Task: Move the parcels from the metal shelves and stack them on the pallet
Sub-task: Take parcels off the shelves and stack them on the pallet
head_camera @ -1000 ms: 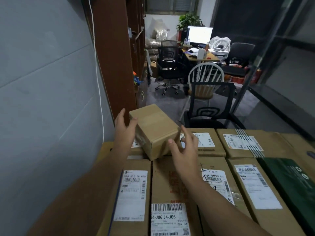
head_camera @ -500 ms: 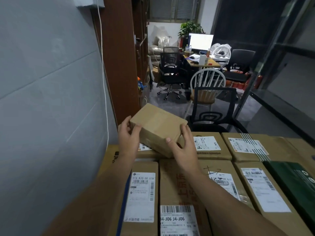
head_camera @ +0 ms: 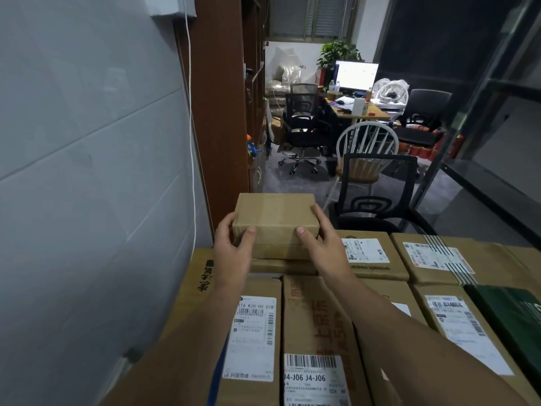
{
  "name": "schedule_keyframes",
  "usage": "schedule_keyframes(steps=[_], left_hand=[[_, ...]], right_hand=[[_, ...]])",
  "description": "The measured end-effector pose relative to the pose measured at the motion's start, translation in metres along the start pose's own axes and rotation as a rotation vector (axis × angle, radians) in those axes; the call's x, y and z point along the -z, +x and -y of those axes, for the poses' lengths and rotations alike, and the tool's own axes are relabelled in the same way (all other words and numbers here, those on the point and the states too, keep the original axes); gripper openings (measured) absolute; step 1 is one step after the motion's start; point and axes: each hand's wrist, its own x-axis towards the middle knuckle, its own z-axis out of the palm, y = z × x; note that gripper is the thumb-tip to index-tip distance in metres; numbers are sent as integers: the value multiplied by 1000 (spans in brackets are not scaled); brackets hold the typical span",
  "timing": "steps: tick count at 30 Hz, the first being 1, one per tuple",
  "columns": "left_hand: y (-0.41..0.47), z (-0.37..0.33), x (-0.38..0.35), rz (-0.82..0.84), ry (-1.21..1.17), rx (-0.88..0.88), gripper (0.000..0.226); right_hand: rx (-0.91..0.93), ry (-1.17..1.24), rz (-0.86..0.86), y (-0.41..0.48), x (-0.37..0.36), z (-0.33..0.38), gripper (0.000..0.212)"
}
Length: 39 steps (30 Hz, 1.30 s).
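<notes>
You stand in an office space with a grey panelled wall (head_camera: 87,142) close on your left, a brown wooden shelf unit (head_camera: 216,112) beyond it, and a desk with a lit monitor (head_camera: 356,74) at the far end of the room. Between you and that desk are a black mesh chair (head_camera: 377,194), a white spindle-back chair (head_camera: 367,148) and a black office chair (head_camera: 301,121) on castors. Directly below your view lies a packed layer of cardboard parcels (head_camera: 319,323), most with white shipping labels facing up; 1 label (head_camera: 314,376) reads J4-J06 twice, and a dark green box (head_camera: 512,315) sits at the right edge. Your left hand (head_camera: 234,253) and right hand (head_camera: 325,247) hold a small plain brown parcel (head_camera: 276,216) between them, 1 hand at each end, thumbs pressed on its near face and fingers wrapped round the sides. You keep the parcel level and square to the stack, at the far left corner next to the wall. It sits over a flat brown box (head_camera: 281,256) in the back row; whether it already rests on that box or is just above it cannot be told. A white cable (head_camera: 191,142) runs down the wall beside the shelf unit.
</notes>
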Motion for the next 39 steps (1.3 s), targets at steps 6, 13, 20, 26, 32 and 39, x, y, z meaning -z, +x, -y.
schedule_keyframes(steps=[6, 13, 20, 26, 32, 39], left_hand=[[-1, 4, -2, -9, 7, -14, 46], [-3, 11, 2, 11, 31, -25, 50], [-11, 3, 9, 59, 35, -40, 52], [-21, -20, 17, 4, 125, -80, 54], [-53, -43, 13, 13, 115, -165, 51], [-131, -57, -2, 91, 178, -194, 52]], right_hand=[[-25, 22, -3, 0, -1, -3, 64], [-39, 22, -9, -6, -4, -6, 62], [-32, 8, -17, -15, -2, -3, 64], [-45, 80, -39, -32, 10, 11, 67], [-6, 11, -50, -63, 35, 18, 61], [12, -122, -70, -133, 71, 20, 52]])
